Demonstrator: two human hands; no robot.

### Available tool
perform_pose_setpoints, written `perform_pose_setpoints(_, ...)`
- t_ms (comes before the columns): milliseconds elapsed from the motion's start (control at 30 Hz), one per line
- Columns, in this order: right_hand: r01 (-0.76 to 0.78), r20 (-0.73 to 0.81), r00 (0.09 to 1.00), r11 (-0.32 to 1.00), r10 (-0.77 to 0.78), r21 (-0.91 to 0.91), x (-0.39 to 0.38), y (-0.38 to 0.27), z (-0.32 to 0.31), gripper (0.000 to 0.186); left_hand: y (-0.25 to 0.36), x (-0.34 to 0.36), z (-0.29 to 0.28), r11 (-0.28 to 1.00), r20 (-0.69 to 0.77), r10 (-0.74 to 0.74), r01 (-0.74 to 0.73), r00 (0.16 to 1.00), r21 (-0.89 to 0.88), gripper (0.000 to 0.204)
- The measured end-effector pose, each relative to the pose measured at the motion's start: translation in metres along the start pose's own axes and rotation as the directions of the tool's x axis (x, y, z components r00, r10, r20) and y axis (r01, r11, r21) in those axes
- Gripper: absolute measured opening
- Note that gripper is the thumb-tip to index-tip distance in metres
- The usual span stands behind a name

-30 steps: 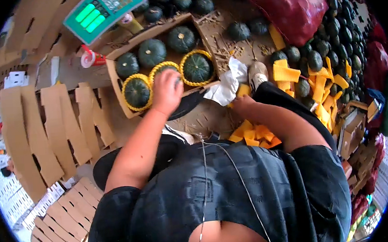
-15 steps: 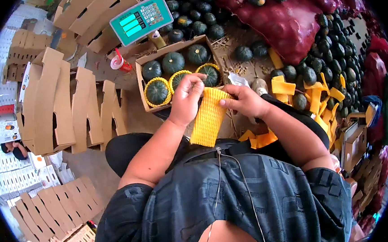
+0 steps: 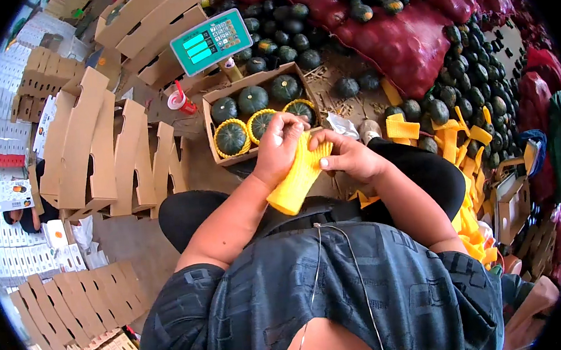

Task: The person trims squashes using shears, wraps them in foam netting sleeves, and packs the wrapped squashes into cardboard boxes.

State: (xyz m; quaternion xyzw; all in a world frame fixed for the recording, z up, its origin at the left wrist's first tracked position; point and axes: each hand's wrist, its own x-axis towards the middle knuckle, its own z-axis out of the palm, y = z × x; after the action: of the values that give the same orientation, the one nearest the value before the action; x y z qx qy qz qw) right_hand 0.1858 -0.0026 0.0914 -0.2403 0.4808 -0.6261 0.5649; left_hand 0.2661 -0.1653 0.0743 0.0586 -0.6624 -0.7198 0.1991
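Observation:
A yellow foam net sleeve (image 3: 292, 190) is between my two hands in front of my belly, its lower end hanging toward my lap. My left hand (image 3: 277, 150) pinches its upper left edge, fingers curled. On the other side my right hand (image 3: 351, 158) grips the top, thumb laid over the mesh. Just beyond stands an open cardboard box (image 3: 211, 126) with two rows of dark green pumpkins (image 3: 253, 99). The front-row pumpkins (image 3: 232, 138) wear yellow foam nets; those at the back are bare. My left hand partly covers the middle front one.
A digital scale (image 3: 211, 42) and a red-and-white cup (image 3: 181, 101) with a straw stand past the box. Folded cartons (image 3: 89, 143) line the left. Loose yellow sleeves (image 3: 470, 194), piled pumpkins (image 3: 475, 77) and red mesh sacks (image 3: 395, 43) lie to the right.
The sleeve was flat and wide; now it is bunched narrower and rounder, tilted more to the left. Both hands have drawn closer together at its top. The whole view has shifted slightly.

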Motion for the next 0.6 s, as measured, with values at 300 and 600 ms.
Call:
perform_pose_setpoints(300, 0.040, 0.049, 0.998, 0.998, -0.038, -0.038, 0.003, 0.001, -0.002, 0.048, 0.013, -0.001, -0.005, 0.992, -0.115, -0.091, 0.079, 0.989, -0.099, 0.006)
perform_pose_setpoints(600, 0.251, -0.133, 0.965, 0.946, -0.227, 0.203, -0.008, -0.019, -0.007, 0.029, 0.034, -0.018, -0.010, 0.714, 0.581, -0.374, 0.624, 0.723, -0.317, 0.052)
